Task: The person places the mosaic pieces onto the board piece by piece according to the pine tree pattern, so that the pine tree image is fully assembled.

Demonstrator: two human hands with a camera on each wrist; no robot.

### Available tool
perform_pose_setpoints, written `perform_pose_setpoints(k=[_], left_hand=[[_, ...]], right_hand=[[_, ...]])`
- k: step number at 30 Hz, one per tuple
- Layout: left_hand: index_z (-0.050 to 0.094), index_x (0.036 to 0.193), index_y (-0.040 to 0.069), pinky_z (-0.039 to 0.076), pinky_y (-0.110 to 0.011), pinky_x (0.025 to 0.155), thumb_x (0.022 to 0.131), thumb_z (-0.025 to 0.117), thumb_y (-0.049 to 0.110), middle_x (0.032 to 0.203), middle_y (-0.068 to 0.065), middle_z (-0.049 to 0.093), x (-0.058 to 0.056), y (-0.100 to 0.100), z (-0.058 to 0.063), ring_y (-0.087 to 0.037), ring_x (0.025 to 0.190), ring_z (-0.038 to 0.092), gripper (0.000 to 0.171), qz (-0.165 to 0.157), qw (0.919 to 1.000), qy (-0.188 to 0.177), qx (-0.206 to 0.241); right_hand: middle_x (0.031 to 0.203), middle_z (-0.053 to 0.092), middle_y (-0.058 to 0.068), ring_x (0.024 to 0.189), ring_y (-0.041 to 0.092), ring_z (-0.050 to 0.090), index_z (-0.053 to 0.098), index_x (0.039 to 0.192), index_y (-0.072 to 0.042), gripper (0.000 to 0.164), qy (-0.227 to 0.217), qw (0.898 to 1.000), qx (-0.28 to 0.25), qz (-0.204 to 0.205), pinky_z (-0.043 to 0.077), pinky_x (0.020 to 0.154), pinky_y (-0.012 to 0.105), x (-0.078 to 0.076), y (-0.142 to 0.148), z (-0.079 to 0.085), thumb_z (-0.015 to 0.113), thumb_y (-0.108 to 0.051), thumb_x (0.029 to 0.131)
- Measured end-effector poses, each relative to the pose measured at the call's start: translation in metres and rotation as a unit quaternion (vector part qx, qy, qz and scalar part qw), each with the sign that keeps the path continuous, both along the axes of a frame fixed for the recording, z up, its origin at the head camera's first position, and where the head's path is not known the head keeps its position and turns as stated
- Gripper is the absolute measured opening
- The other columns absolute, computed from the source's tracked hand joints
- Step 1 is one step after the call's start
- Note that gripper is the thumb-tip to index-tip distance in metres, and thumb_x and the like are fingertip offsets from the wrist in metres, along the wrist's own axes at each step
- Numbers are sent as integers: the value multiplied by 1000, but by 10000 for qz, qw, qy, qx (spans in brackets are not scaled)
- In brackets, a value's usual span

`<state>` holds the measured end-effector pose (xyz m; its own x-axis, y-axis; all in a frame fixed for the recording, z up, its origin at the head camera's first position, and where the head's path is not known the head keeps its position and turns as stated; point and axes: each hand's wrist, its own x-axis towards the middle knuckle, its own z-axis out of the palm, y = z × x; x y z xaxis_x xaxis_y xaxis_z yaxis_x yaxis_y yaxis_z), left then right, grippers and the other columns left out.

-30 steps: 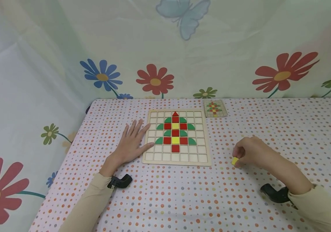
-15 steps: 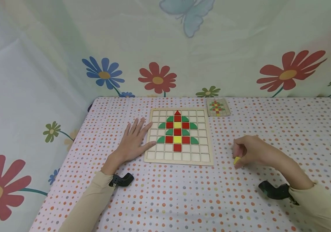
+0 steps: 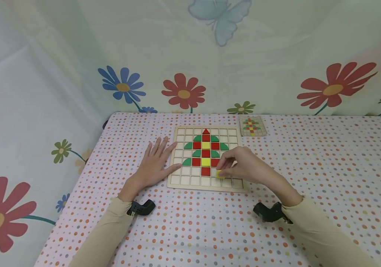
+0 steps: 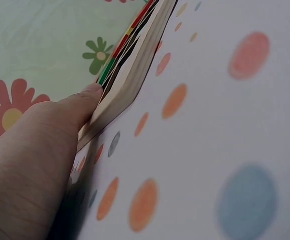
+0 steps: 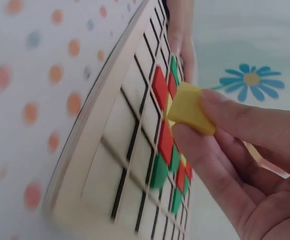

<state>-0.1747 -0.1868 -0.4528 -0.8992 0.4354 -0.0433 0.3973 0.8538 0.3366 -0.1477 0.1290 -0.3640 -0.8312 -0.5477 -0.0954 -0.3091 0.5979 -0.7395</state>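
My right hand [image 3: 248, 167] pinches a yellow square tile [image 5: 189, 107] between thumb and fingertips, above the lower right part of a wooden grid board [image 3: 173, 186]. Red, green and yellow pieces on the board form a tree, with a red triangle [image 3: 206, 131] at its top and a red square [image 3: 205, 171] at its bottom. My left hand [image 3: 151, 165] lies with spread fingers at the board's left edge. In the left wrist view, its thumb [image 4: 84, 102] touches the board's rim. The right hand hides part of the board's right side in the head view.
A small pattern card [image 3: 253, 126] showing a similar tree lies behind the board's right corner. A dotted cloth [image 3: 190, 230] covers the table. Behind it hangs a flowered backdrop [image 3: 263, 66].
My right hand has moved left from the cloth to over the board, carrying the yellow square tile. The left hand stays in place at the board's edge.
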Motion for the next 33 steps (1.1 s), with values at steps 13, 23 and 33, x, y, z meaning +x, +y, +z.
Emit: perform_pose_setpoints(k=[13,23,33], left_hand=[[21,169,18,-6,-57,128,101,52,61,175,-15,4,-1,3,0,-36,161,-5,86,-14,10000,76,-45],[21,169,18,-7,-56,128,103,50,62,175,-15,5,0,1,-1,-36,161,-4,85,34,10000,66,-36],[21,169,18,-7,-56,128,103,51,62,175,-15,5,0,1,0,-36,161,-5,85,18,10000,42,-14]], right_hand=[[77,73,0,70,10,66,78,84,-3,9,-242,9997,-27,-18,57,68,26,-2,-37,-20,84,4,85],[78,74,0,72,12,63,81,84,-3,10,-324,9990,291,-111,56,67,25,6,-48,-17,81,7,86],[85,77,3,87,17,69,83,87,-1,7,377,9955,870,-79,59,77,29,14,-57,-14,82,6,86]])
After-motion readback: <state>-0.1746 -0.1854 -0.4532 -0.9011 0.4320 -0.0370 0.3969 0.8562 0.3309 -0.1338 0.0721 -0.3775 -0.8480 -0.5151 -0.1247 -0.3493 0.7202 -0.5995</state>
